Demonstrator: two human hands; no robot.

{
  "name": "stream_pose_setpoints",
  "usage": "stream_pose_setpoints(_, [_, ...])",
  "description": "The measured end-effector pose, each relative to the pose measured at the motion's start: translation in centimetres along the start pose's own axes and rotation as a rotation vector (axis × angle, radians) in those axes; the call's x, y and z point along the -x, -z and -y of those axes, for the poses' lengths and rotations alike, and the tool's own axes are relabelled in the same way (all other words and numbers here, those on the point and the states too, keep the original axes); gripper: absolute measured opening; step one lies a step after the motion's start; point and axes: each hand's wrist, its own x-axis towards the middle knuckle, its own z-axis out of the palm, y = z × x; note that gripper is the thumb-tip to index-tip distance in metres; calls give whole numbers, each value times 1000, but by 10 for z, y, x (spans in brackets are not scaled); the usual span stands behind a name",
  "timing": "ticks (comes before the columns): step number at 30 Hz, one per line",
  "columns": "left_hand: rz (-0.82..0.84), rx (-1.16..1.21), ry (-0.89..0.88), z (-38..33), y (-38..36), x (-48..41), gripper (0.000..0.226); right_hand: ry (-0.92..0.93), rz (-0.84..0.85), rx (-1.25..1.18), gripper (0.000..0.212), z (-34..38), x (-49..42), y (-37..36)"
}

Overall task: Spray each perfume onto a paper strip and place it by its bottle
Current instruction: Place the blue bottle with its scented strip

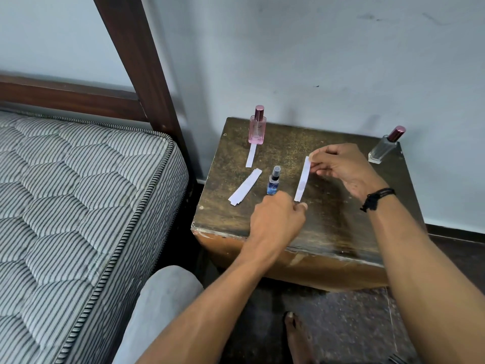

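Three perfume bottles stand on a worn wooden table (328, 232). A pink bottle (257, 127) is at the back left, with a white strip (251, 155) lying in front of it. A small blue bottle (273, 181) with no cap stands in the middle. A clear bottle (384, 146) with a dark red cap is at the back right. My right hand (338, 166) pinches the top end of a white paper strip (302, 179) that shows a damp spot. My left hand (278, 219) is curled just below the blue bottle, its fingertips at the strip's lower end.
A small stack of spare white strips (245, 187) lies left of the blue bottle. A striped mattress (65, 206) and a dark wooden bed frame (136, 61) fill the left side. A pale wall (315, 61) runs behind the table. My knee (162, 298) and bare foot (296, 334) show below.
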Motion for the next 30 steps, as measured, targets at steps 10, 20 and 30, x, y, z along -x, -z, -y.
stream_pose_setpoints(10, [-262,-246,-258,-2,-23,1,37,38,3,65,3,10,-33,6])
stream_pose_setpoints(20, [-272,-380,-349,-1,-29,-22,61,49,5,103,6,1,-48,10])
stream_pose_setpoints(30, [-278,-467,-323,-8,-31,-27,66,83,4,183,3,-1,-62,15])
